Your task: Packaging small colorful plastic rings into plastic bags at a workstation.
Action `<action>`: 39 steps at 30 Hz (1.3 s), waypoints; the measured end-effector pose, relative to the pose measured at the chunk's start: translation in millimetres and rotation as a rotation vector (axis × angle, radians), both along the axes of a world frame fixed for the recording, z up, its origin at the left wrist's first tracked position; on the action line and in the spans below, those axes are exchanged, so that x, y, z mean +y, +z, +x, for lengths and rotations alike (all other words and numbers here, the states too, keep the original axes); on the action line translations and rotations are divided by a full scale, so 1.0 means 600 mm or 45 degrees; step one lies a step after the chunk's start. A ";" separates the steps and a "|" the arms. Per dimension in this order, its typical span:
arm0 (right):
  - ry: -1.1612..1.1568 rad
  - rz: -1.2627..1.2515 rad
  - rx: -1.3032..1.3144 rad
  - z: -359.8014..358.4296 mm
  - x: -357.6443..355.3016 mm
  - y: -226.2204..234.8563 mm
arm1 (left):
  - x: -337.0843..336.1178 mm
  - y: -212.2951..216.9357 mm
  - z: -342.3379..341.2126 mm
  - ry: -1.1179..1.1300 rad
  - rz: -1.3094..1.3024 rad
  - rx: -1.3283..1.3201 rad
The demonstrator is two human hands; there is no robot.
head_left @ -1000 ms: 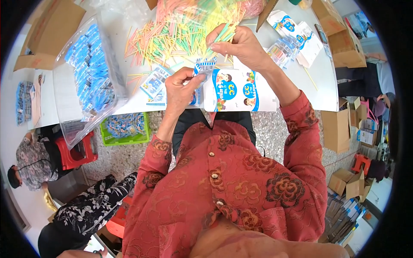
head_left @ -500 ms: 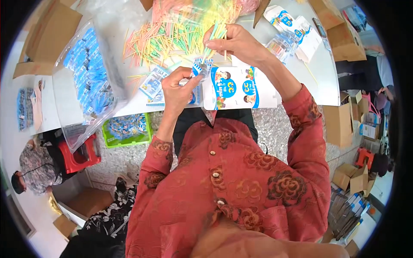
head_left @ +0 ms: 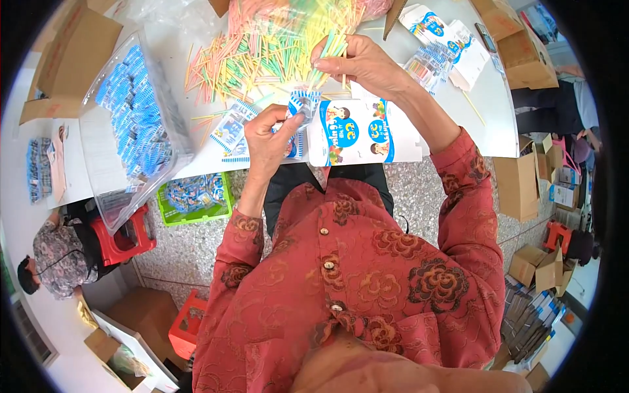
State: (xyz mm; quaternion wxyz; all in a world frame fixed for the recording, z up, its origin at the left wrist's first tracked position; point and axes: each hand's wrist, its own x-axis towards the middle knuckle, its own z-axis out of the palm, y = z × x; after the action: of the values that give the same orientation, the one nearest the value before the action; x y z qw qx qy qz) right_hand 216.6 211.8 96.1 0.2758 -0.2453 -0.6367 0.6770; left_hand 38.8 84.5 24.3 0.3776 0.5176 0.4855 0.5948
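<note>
Between the thumb and fingers of my left hand [head_left: 268,136] is a small clear packet [head_left: 304,105] with blue-and-white striped ends. My right hand [head_left: 357,62] pinches a bunch of thin pastel sticks [head_left: 333,47], yellow and green, whose lower ends point down to the packet's top. Whether any stick is inside the packet I cannot tell. Beyond both hands lies a loose heap of pink, green and yellow sticks [head_left: 262,56]. More striped packets [head_left: 230,131] rest left of my left hand. Just right of it, a white and blue printed carton [head_left: 357,134] lies flat.
A clear plastic tub [head_left: 175,141] of blue striped packets stands at the table's left. Below it sits a green crate [head_left: 196,213] of packets. Flat cartons [head_left: 458,49] lie far right. Cardboard boxes [head_left: 517,187] stand beyond the right edge. Another person [head_left: 59,252] is at lower left.
The packet in my left hand has shifted slightly, while my right hand stays almost in place with its sticks. A person's patterned clothing has left the lower left, revealing a red stool.
</note>
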 end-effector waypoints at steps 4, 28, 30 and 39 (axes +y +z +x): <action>0.003 -0.021 0.017 0.000 -0.004 0.005 | -0.004 0.003 0.003 0.098 0.078 0.065; 0.056 0.681 -0.460 -0.013 -0.046 0.060 | 0.003 0.012 0.016 0.179 0.201 0.177; 0.048 0.676 -0.499 -0.015 -0.042 0.067 | 0.008 0.011 0.017 0.183 0.178 0.208; -0.238 1.142 -0.409 -0.035 0.001 0.024 | 0.053 -0.002 0.031 0.155 0.018 -0.239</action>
State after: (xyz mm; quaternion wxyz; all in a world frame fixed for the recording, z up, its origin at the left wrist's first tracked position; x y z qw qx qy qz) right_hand 195.7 212.1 110.5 0.3121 -0.2599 -0.8756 0.2616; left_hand 57.2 116.3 23.1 0.3808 0.4317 0.4742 0.6661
